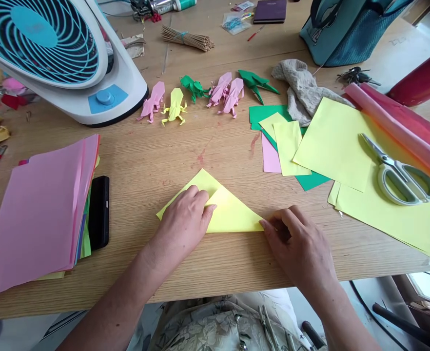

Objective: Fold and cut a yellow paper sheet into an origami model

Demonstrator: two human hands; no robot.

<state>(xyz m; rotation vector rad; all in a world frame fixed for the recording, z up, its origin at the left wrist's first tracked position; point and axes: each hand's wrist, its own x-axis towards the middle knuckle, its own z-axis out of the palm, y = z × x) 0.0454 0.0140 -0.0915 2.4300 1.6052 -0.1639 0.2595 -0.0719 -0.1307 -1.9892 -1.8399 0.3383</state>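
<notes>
A sheet of yellow origami paper (231,212) lies folded into a wide triangle near the table's front edge, with a smaller folded flap along its upper middle. My left hand (189,212) rests over its left half. The fingers are curled against the paper with the thumb beside the flap, and the fingertips are partly hidden. At the triangle's right corner, my right hand (299,239) pinches the tip between thumb and curled fingers.
Behind stand folded paper frogs (174,106) in pink, yellow and green. Scissors (398,170) lie on yellow sheets (350,146) at right. Pink sheets (43,209) and a black phone (100,212) are left, below a fan (105,97). A grey cloth (299,90) lies behind.
</notes>
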